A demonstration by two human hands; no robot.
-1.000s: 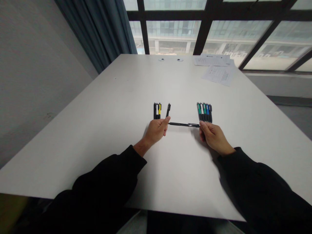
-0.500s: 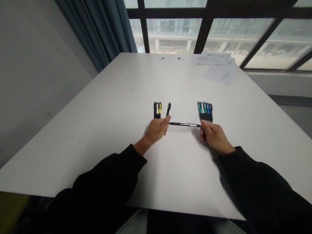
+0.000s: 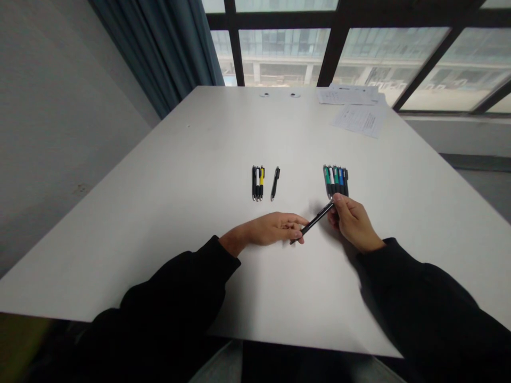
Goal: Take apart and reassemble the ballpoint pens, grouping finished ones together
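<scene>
A black pen [image 3: 315, 220] is held slanted just above the white table [image 3: 159, 223]. My right hand [image 3: 351, 221] grips its upper end, and my left hand [image 3: 275, 230] pinches its lower tip with the fingers. Beyond my left hand lie three pens side by side [image 3: 257, 182], one with a yellow barrel, and a single black pen [image 3: 275, 183] right of them. A row of several green, white and blue pens [image 3: 336, 180] lies just beyond my right hand.
Loose printed sheets [image 3: 357, 114] lie at the table's far right, near the window. Two small round caps [image 3: 279, 95] sit at the far edge. A dark curtain [image 3: 167, 48] hangs at the back left.
The pen was held level between both hands; now it slants, with its left end lowered toward me. My left hand moved right and nearer, uncovering the single black pen.
</scene>
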